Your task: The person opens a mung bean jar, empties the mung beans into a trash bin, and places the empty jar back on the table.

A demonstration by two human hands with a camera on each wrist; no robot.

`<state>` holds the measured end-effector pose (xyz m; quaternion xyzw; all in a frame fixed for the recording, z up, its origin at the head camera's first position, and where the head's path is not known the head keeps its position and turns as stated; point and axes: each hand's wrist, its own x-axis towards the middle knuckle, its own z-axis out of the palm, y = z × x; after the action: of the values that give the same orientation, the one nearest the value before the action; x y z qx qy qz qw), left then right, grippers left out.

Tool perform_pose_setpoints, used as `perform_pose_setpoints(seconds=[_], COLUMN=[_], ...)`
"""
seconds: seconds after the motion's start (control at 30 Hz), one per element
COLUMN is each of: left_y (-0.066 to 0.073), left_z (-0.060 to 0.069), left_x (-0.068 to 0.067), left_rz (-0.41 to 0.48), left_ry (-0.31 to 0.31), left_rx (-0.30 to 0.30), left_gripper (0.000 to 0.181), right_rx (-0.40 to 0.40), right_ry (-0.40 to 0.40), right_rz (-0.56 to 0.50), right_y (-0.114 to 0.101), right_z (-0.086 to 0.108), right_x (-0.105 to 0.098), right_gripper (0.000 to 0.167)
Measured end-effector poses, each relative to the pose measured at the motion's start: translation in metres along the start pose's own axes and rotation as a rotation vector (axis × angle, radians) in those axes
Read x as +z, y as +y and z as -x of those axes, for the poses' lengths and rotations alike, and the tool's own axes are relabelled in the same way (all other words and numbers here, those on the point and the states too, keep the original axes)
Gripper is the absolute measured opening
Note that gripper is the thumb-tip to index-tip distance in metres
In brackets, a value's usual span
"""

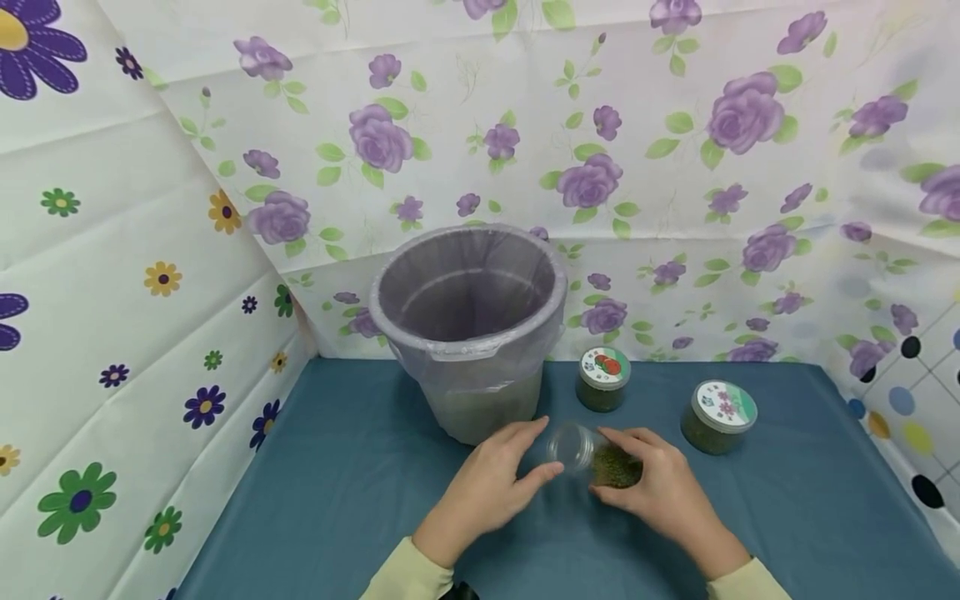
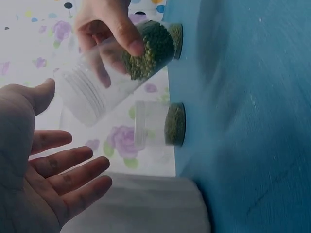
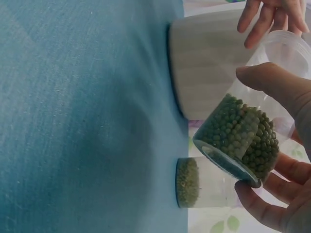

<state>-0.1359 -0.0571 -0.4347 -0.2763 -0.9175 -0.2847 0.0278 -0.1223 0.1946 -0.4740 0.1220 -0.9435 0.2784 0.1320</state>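
Observation:
A clear jar without a lid, part filled with green beans (image 1: 617, 467) (image 2: 150, 51) (image 3: 238, 133), is gripped by my right hand (image 1: 663, 492) (image 2: 109, 22) (image 3: 286, 160). It is tilted off the table, its mouth toward my left hand (image 1: 487, 492) (image 2: 53, 179) (image 3: 274, 17). The left hand has its fingers spread beside the jar's mouth and holds nothing; in the head view a small gap shows between them. The beans lie in the jar's bottom part.
A grey bucket (image 1: 468, 367) with a clear liner stands behind my left hand. Two lidded jars stand at the back, one with a tomato-red picture (image 1: 603, 379), one with pink flowers (image 1: 718, 417). Flowered cloth (image 1: 450, 108) hangs behind the blue table (image 1: 337, 500).

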Motion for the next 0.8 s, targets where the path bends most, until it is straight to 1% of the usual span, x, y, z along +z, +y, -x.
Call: perform_pose_setpoints(seconds=[0.1, 0.3, 0.47, 0.6, 0.7, 0.8], left_y=[0.005, 0.008, 0.006, 0.002, 0.0, -0.001], left_z=[-0.002, -0.008, -0.011, -0.013, -0.016, -0.017], left_x=[0.003, 0.006, 0.008, 0.009, 0.01, 0.011], left_rz=[0.014, 0.039, 0.13, 0.215, 0.255, 0.289], left_ry=[-0.035, -0.065, -0.105, -0.142, -0.168, -0.191], left_rx=[-0.001, -0.023, -0.043, -0.033, -0.013, -0.015], left_gripper=[0.065, 0.072, 0.076, 0.079, 0.08, 0.079], right_rx=[-0.007, -0.016, -0.009, -0.003, 0.005, 0.015], right_ry=[-0.008, -0.01, -0.016, -0.02, -0.033, -0.066], right_rz=[0.024, 0.032, 0.017, 0.035, 0.055, 0.056], right_y=[-0.001, -0.002, -0.003, -0.002, -0.002, -0.001], right_z=[0.001, 0.002, 0.002, 0.001, 0.001, 0.001], right_x=[-0.001, -0.003, -0.002, -0.003, -0.003, -0.003], right_gripper=[0.075, 0.077, 0.075, 0.072, 0.072, 0.072])
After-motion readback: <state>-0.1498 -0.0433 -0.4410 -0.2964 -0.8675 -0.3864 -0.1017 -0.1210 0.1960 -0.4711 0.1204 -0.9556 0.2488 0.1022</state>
